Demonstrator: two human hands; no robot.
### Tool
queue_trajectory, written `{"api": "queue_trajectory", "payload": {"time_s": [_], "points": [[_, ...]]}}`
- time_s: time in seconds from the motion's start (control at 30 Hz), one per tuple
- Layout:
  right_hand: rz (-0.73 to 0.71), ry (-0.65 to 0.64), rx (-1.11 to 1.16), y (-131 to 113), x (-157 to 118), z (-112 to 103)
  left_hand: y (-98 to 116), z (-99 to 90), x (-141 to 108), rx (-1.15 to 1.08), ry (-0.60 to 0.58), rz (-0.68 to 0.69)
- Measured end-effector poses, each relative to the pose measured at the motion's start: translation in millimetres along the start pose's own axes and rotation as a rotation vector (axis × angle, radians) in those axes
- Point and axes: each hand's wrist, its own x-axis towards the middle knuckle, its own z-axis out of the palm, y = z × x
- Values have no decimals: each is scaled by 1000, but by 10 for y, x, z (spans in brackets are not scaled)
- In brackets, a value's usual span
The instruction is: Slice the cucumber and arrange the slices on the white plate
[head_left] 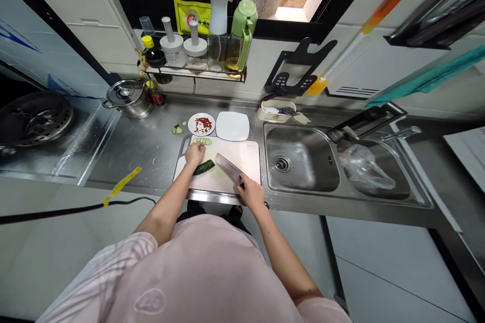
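Note:
My right hand (251, 193) is wrapped round the handle of a kitchen knife (228, 167), its broad blade angled up and left over the white cutting board (248, 154). On the left part of the board, my left hand (194, 154) has its fingers drawn together beside a short row of cucumber slices (206, 141). Whatever those fingertips pinch is too small to make out. Just below that hand lies a dark green piece of cucumber (203, 167), apart from the blade.
Behind the board stand a plate of chopped red pieces (195, 130) and a white square plate (232, 126). Cucumber scraps (177, 129) lie to their left, near a lidded pot (130, 98). A double sink (303, 159) is on the right; a condiment shelf (197, 71) hangs above.

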Motion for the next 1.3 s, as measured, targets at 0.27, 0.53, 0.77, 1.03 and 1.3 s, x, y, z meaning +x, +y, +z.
{"api": "queue_trajectory", "payload": {"time_s": [0.27, 0.53, 0.77, 1.03, 1.3], "points": [[1, -21, 36, -25, 3, -5, -167, -105, -227, -23, -129, 67], [-4, -16, 75, -36, -21, -7, -236, -173, -362, -93, -281, 205], [9, -13, 98, -52, -52, 5, -184, -221, -534, -116, -338, 288], [38, -111, 73, -155, -83, -21, -117, -189, -775, -40, -234, 390], [-36, -210, 33, -346, -141, -108, -129, -97, -899, -186, -212, 415]]}}
